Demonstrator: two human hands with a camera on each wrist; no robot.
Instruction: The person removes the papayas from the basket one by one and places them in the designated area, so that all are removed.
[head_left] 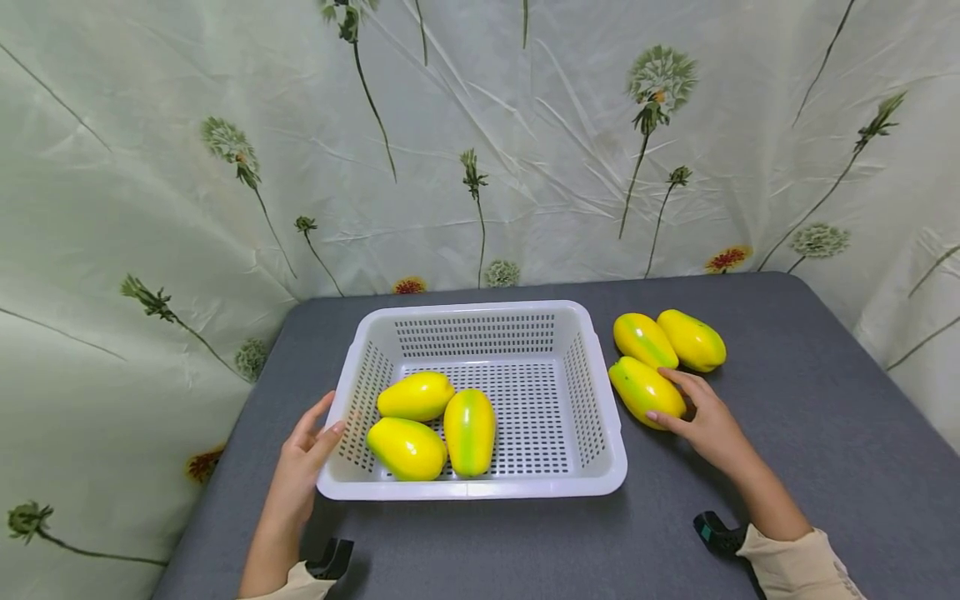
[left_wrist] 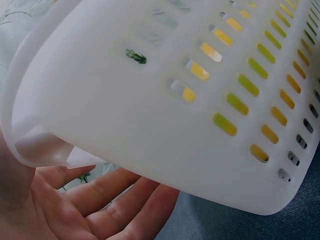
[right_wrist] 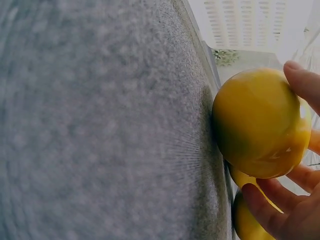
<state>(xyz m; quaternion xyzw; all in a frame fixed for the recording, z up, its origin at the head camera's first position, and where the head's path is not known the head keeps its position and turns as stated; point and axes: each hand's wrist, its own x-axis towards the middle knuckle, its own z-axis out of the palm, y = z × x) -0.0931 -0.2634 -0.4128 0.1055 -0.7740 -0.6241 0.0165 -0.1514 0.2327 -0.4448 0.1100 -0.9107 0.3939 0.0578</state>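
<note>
A white plastic basket with slotted walls stands on the table. Three yellow papayas with green streaks lie inside, one of them the upright-lying papaya to the right of the other two. My left hand holds the basket's left rim, thumb over the edge and fingers along the outside; the left wrist view has the fingers beneath the rim. My right hand grips the nearest papaya right of the basket, thumb on its near side and fingers over the far side. In the right wrist view this papaya sits between thumb and fingers.
Two more papayas, a left one and a right one, lie just behind the gripped one. A grey cloth covers the table. Behind it hangs a pale curtain with printed flowers.
</note>
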